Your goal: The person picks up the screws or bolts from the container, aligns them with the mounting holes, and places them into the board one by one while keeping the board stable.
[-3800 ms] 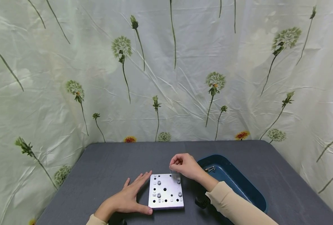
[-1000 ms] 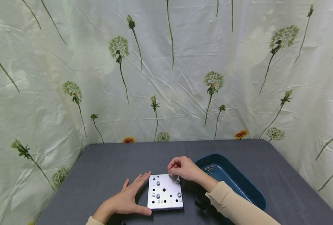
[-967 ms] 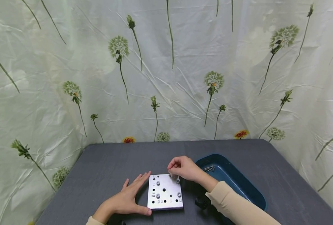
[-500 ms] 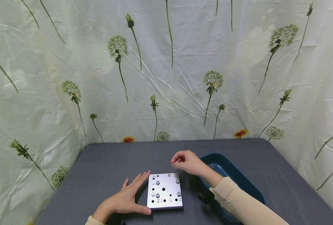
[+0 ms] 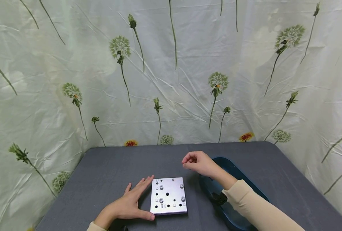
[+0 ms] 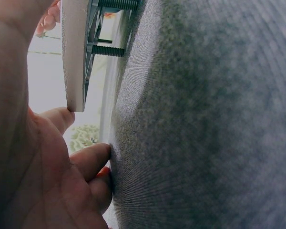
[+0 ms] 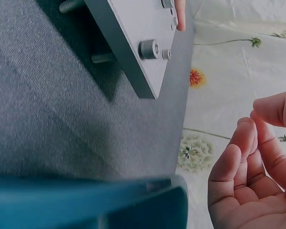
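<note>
A silver metal plate [image 5: 171, 194] with drilled holes stands raised off the table on threaded screws [image 6: 108, 50]. Socket head screws [image 7: 149, 49] sit in its top near the corners, and a smaller screw [image 5: 173, 180] sits near the back edge. My left hand [image 5: 130, 203] lies along the plate's left side, fingers extended, thumb at the near corner and a fingertip at the far one. Up and right of the plate, my right hand [image 5: 198, 163] hovers over the tray's left rim. Its fingers are loosely bent, thumb tip near the index tip, and nothing shows between them.
A dark blue tray [image 5: 252, 184] stands to the right, partly hidden by my right forearm; its screws are out of sight in the head view. A flowered cloth [image 5: 171, 80] hangs behind the grey table [image 5: 136, 160].
My right hand lets go of the small screw at the plate's back edge, leaving it in the hole, and moves up and right toward the tray. The left hand keeps its place.
</note>
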`<state>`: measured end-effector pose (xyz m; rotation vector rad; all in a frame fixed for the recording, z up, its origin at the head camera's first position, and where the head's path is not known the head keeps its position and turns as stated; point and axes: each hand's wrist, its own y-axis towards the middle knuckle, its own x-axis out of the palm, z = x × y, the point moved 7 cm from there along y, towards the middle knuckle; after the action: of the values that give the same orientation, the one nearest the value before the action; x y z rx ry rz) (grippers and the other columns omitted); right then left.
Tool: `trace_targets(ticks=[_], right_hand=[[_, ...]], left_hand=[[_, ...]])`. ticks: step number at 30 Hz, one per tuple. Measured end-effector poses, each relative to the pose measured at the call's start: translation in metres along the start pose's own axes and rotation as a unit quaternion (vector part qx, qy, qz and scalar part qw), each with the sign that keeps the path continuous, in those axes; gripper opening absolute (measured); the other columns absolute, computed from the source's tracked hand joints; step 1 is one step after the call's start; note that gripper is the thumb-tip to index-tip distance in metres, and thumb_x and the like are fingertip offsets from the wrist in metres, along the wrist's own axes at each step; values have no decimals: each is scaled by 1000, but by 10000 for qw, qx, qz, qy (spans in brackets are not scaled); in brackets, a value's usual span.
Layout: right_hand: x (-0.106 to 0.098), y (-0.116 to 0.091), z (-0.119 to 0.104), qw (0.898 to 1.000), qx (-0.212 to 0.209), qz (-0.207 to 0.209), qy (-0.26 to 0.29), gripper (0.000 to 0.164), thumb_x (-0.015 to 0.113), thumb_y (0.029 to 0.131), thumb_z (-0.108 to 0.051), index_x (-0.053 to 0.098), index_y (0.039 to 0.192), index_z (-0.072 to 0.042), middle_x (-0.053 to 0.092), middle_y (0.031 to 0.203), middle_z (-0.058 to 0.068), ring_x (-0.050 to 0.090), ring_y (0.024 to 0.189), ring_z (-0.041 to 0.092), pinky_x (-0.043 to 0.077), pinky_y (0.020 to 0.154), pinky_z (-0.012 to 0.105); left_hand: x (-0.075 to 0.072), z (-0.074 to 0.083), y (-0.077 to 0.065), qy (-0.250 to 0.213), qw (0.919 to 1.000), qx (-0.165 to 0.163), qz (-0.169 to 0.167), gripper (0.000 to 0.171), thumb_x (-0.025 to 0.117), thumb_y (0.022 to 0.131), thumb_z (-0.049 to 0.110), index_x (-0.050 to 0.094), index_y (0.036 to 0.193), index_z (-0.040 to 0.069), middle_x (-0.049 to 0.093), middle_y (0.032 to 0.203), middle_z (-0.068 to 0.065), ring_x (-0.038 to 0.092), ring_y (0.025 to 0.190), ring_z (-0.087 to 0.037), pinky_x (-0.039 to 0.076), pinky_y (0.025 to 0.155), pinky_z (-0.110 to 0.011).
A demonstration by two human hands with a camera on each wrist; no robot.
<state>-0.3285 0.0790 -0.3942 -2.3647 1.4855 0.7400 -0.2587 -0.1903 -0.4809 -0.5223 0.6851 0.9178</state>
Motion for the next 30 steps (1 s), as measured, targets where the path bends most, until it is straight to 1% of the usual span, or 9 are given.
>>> trace_targets(ticks=[9, 12, 15, 18, 30], right_hand=[[-13, -5, 6, 10000, -20, 62, 53, 16, 72, 100, -16, 75, 107, -2, 73, 96, 18, 58, 76, 15, 52, 69, 27], [-19, -7, 9, 9999, 16, 105, 26, 16, 72, 101, -16, 75, 107, -2, 73, 96, 19, 58, 76, 16, 53, 70, 30], [-26, -9, 11, 9998, 76, 175, 11, 15, 72, 101, -16, 75, 107, -2, 73, 94, 15, 59, 76, 17, 54, 70, 31], [-31, -11, 14, 9997, 108, 238, -21, 15, 72, 101, -15, 75, 107, -2, 73, 93, 14, 61, 77, 19, 55, 69, 33], [-47, -21, 27, 9993, 176, 339, -9, 20, 72, 102, -15, 73, 109, 4, 73, 91, 17, 61, 77, 21, 57, 70, 30]], left_hand=[[0, 0, 0, -73, 9999, -60, -33, 126, 92, 78, 58, 18, 175, 24, 21, 180, -14, 15, 166, -49, -5, 114, -91], [0, 1, -1, -68, 10000, -51, -26, 127, 92, 78, 58, 18, 175, 24, 22, 180, -15, 14, 166, -49, -5, 114, -91], [-1, 2, -1, -56, 10000, -34, -2, 127, 93, 77, 58, 18, 175, 24, 22, 180, -15, 15, 166, -49, -5, 114, -91], [-1, 3, -2, -59, 10000, -38, 9, 127, 93, 77, 58, 19, 174, 23, 23, 180, -14, 15, 166, -49, -5, 114, -91], [0, 2, -1, -22, 10000, -76, 4, 127, 93, 77, 57, 18, 175, 24, 23, 180, -14, 16, 166, -50, -4, 114, -91]])
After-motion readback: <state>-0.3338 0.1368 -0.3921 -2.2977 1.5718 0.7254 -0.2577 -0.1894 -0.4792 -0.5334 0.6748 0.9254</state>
